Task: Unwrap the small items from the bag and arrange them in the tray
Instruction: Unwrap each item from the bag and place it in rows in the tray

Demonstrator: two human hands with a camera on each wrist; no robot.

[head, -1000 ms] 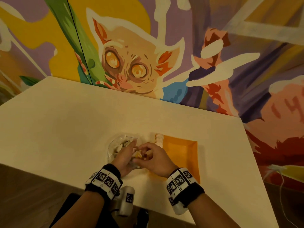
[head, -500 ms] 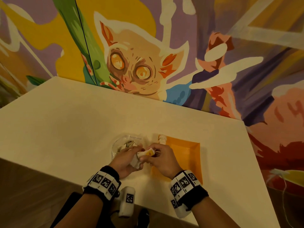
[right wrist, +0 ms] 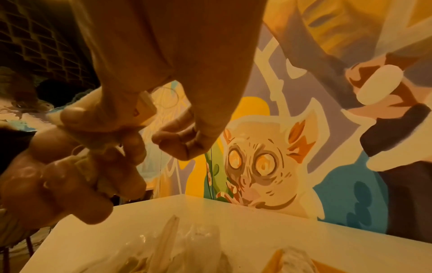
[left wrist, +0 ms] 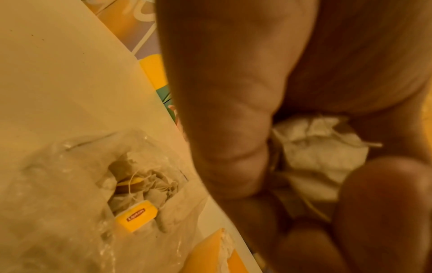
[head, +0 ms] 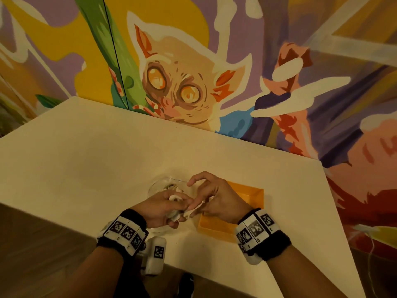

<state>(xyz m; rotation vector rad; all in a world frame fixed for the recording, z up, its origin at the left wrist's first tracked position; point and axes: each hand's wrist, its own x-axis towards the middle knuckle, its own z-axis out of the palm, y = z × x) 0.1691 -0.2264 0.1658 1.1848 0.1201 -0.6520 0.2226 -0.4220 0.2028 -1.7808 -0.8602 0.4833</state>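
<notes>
Teabag (head: pixel 174 208) now hangs unfolded between both hands' fingers (head: pixel 194 204).

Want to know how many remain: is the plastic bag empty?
Not empty. Through the plastic bag's open mouth, crumpled tea bags and a yellow tag show.

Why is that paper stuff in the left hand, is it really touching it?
Touching. The left wrist view shows the left hand with its fingers curled round the crumpled white tea bag.
</notes>
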